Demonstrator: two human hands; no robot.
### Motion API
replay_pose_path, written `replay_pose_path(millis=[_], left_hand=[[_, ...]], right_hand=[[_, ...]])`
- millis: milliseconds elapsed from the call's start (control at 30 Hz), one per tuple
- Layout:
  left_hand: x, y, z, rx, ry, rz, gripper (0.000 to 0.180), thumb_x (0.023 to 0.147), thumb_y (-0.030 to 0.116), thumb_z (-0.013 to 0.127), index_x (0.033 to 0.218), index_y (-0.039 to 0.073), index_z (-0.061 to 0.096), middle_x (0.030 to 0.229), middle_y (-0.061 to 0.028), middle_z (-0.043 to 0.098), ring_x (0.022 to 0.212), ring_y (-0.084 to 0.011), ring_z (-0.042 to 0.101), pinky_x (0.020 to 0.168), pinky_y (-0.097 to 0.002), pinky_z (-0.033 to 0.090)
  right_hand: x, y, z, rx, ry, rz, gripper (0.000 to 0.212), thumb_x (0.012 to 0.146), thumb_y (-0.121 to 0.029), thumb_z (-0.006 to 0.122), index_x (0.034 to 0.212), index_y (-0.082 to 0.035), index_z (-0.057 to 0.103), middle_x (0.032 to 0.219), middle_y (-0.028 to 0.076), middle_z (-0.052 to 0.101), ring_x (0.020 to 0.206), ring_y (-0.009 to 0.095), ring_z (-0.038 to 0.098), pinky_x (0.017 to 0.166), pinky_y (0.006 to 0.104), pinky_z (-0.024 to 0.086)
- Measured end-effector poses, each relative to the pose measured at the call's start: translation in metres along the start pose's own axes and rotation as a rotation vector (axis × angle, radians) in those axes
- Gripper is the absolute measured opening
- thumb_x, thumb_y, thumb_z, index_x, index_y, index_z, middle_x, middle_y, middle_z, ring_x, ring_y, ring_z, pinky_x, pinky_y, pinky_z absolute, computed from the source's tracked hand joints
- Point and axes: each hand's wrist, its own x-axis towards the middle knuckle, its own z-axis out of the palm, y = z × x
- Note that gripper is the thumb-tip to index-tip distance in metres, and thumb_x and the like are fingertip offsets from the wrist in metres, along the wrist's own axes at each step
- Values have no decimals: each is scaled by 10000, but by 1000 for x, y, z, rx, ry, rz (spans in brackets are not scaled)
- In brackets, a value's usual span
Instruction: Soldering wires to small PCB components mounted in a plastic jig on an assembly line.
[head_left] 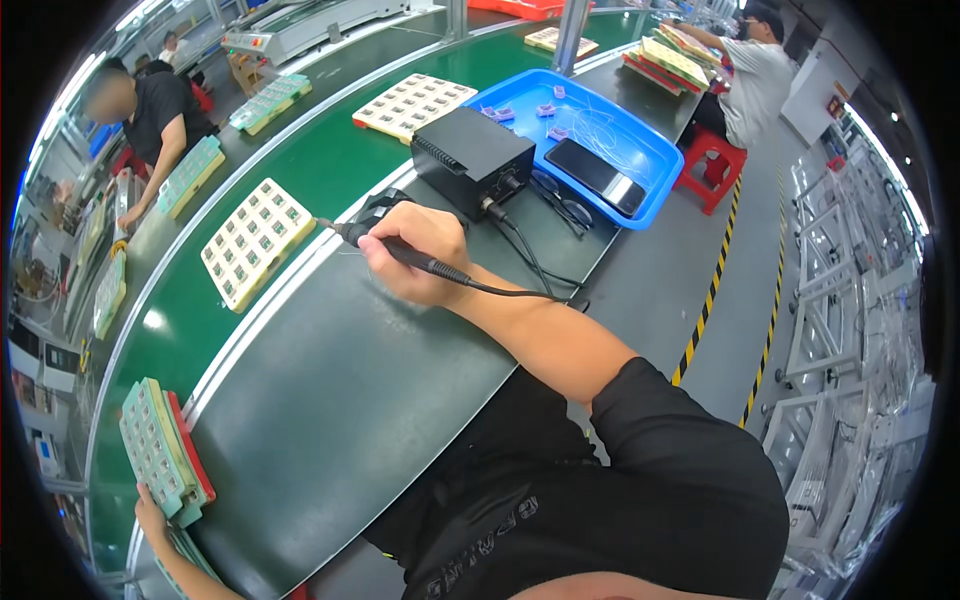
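My right hand (425, 250) is closed round a black soldering iron (445, 270), its cable running back over my forearm. The iron's tip points left, close to the corner of a cream tray (257, 244) with rows of small square parts, which lies on the green conveyor belt. At the lower left, my left hand (152, 518) has its fingers on the edge of a pale green tray (155, 450). That tray leans with a cream and a red one beside it. The left thumb's side is partly hidden.
A black soldering station (472, 155) stands on the dark bench (370, 400). Behind it, a blue tray (655, 205) holds a phone, purple pieces and thin wire. Glasses (562, 205) lie beside it. More trays (415, 105) sit along the belt. Co-workers sit across and at far right.
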Motion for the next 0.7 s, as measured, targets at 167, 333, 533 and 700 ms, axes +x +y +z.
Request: replay_pose_path(millis=[167, 333, 533, 700], left_hand=[[9, 3, -1, 11, 32, 27, 722, 902, 577, 381, 864, -103, 622, 770, -153, 618, 690, -210, 536, 698, -339, 433], [7, 13, 0, -699, -234, 57, 540, 946, 437, 406, 1106, -53, 566, 1006, -115, 621, 908, -188, 566, 819, -323, 432], [-3, 4, 7, -1042, -325, -136, 451, 919, 264, 390, 1226, -54, 477, 1184, -153, 563, 1060, -261, 563, 924, -371, 432], [23, -35, 8, -668, -113, -22, 386, 888, 272, 485, 1146, -3, 567, 1088, -112, 610, 969, -208, 585, 875, -347, 446]], right_hand=[[-1, 2, 0, -5, 20, -30, 120, 719, -25, 667, 711, -44, 548, 593, 64, 529, 464, 192, 521, 432, 287, 400], [-1, -3, -1, -8, 8, 1, 119, 715, -27, 668, 711, -47, 551, 595, 72, 532, 476, 209, 532, 442, 299, 409], [-1, -7, 9, 58, -3, 5, 76, 716, -25, 648, 693, -45, 578, 612, 65, 556, 500, 191, 544, 448, 290, 417], [-3, 1, 26, 12, -34, -61, 63, 734, -16, 637, 696, -46, 596, 607, 53, 552, 506, 140, 529, 476, 248, 425]])
